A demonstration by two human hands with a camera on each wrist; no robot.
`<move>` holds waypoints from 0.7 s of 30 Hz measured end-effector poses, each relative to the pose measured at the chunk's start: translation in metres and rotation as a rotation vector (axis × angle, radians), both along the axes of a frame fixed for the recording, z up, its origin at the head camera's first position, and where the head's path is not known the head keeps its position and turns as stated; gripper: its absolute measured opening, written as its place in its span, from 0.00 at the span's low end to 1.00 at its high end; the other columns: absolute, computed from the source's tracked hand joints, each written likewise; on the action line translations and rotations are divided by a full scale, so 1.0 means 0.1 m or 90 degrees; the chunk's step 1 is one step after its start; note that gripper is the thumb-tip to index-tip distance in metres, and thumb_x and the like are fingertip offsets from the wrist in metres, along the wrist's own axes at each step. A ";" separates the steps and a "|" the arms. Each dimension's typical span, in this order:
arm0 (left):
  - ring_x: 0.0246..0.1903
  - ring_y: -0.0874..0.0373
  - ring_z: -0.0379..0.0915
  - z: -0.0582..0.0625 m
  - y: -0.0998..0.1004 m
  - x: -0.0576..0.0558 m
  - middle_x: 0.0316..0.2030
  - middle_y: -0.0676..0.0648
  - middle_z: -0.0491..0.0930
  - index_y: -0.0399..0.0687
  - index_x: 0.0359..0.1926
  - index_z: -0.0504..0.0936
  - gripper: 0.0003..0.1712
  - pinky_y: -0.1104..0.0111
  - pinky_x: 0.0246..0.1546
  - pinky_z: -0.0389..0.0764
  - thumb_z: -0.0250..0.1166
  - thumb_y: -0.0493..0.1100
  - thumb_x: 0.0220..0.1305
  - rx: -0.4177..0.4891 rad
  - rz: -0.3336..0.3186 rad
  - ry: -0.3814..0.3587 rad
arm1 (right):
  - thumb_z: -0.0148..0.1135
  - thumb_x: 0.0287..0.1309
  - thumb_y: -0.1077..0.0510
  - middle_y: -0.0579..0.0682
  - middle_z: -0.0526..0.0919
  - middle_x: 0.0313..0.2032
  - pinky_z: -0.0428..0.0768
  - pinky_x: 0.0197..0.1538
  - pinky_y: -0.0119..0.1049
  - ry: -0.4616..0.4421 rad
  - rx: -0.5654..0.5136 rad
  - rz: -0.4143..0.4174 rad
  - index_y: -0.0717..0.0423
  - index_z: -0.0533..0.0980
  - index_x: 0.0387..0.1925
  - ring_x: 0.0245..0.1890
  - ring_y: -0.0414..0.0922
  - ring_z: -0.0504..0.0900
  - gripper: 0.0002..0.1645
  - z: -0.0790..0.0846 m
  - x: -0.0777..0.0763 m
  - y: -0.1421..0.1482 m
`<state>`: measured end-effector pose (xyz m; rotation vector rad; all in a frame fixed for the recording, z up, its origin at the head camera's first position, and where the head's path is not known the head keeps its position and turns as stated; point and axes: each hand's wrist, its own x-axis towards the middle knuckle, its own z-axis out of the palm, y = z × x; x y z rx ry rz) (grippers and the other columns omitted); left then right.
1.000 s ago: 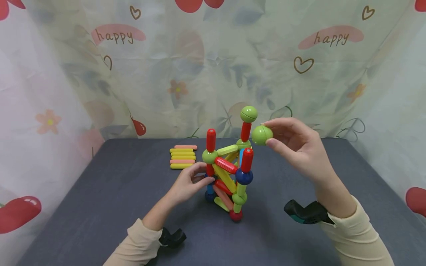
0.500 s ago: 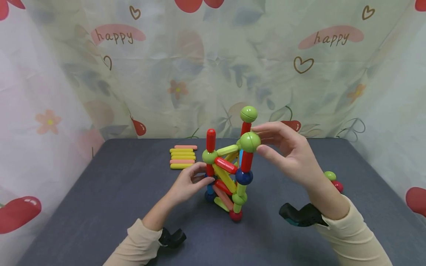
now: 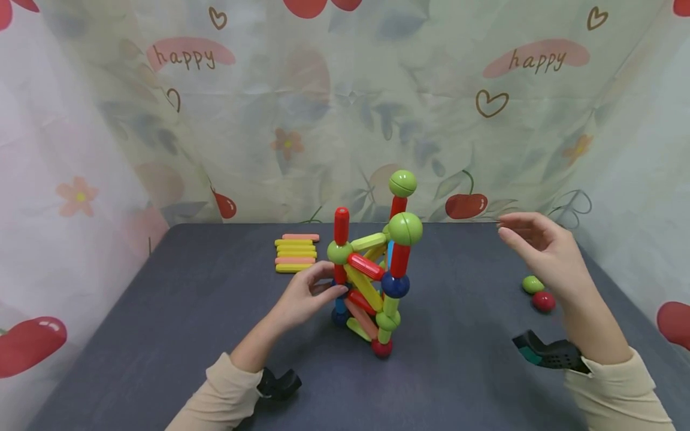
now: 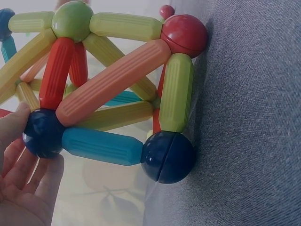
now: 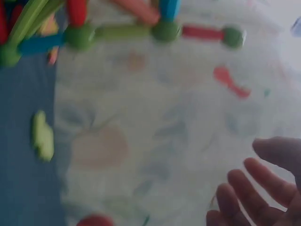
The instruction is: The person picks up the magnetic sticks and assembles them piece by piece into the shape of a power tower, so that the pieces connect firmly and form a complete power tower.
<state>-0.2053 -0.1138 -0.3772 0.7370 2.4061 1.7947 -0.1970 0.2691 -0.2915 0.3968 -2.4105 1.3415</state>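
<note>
A tower of coloured magnetic sticks and balls [image 3: 364, 288] stands on the table in the head view. My left hand [image 3: 304, 296] steadies its left side; in the left wrist view, thumb and fingers hold a dark blue ball [image 4: 44, 133] at a joint. A green ball [image 3: 405, 228] caps the front right red stick [image 3: 400, 261], and another green ball [image 3: 402, 183] tops the rear one. The left red stick [image 3: 342, 226] has a bare upper end. Over the table's right side, my right hand [image 3: 550, 254] holds nothing, its fingers loosely bent.
Yellow and pink sticks [image 3: 295, 254] lie in a row behind my left hand. A loose green ball [image 3: 532, 284] and a red ball [image 3: 543, 301] rest on the dark table [image 3: 162, 335] at the right. A patterned curtain [image 3: 345, 120] hangs behind.
My right hand has set the green ball on the front right red stick, let go and moved off to the right. The left hand has kept its place on the tower.
</note>
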 end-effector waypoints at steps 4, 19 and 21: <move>0.54 0.47 0.75 0.01 0.00 0.00 0.52 0.39 0.78 0.37 0.56 0.75 0.20 0.59 0.57 0.76 0.65 0.35 0.63 0.001 0.001 -0.002 | 0.59 0.66 0.49 0.17 0.72 0.36 0.71 0.37 0.19 -0.111 0.090 -0.093 0.42 0.75 0.51 0.35 0.18 0.72 0.13 -0.28 -0.09 0.39; 0.55 0.45 0.75 0.00 0.00 0.00 0.52 0.38 0.78 0.37 0.55 0.75 0.20 0.59 0.56 0.77 0.64 0.35 0.63 0.001 0.003 0.000 | 0.67 0.58 0.46 0.62 0.81 0.41 0.74 0.38 0.40 -0.354 0.251 -0.111 0.72 0.72 0.48 0.39 0.49 0.76 0.32 -0.94 -0.19 1.18; 0.55 0.45 0.75 0.00 0.00 0.00 0.52 0.38 0.78 0.36 0.55 0.75 0.20 0.59 0.56 0.77 0.64 0.34 0.63 0.002 0.002 0.001 | 0.68 0.56 0.47 0.56 0.82 0.37 0.73 0.36 0.36 -0.365 0.254 -0.108 0.72 0.73 0.46 0.35 0.42 0.74 0.31 -0.97 -0.20 1.20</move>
